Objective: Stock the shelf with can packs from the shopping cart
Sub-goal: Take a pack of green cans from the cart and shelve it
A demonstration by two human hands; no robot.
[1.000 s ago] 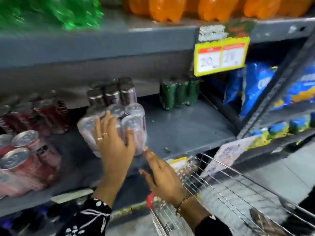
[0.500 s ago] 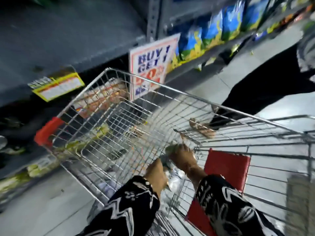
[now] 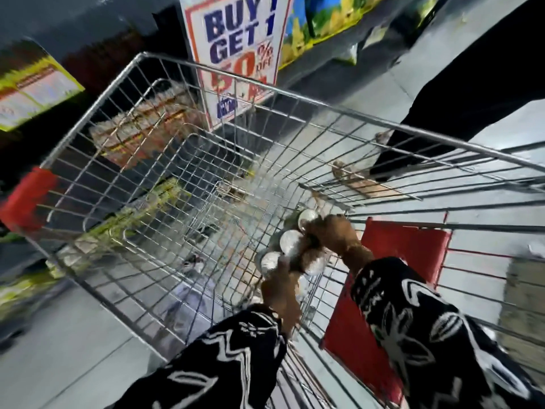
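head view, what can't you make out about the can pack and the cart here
- Can pack: head view, both hands cover it; can count and label hidden.
- Shopping cart: motion blur smears what lies at the bottom.
- Promo sign: the frame's top edge and the cart rim cut off its text.

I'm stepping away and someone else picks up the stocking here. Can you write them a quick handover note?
Left hand: on the near end of a can pack, gripping it.
Right hand: on the far end of the same pack.
The pack is down inside the shopping cart, at its near corner by the red seat flap.
Done: pack grasped with both hands.
Left: lift it out and place it on the shelf, which is out of view.
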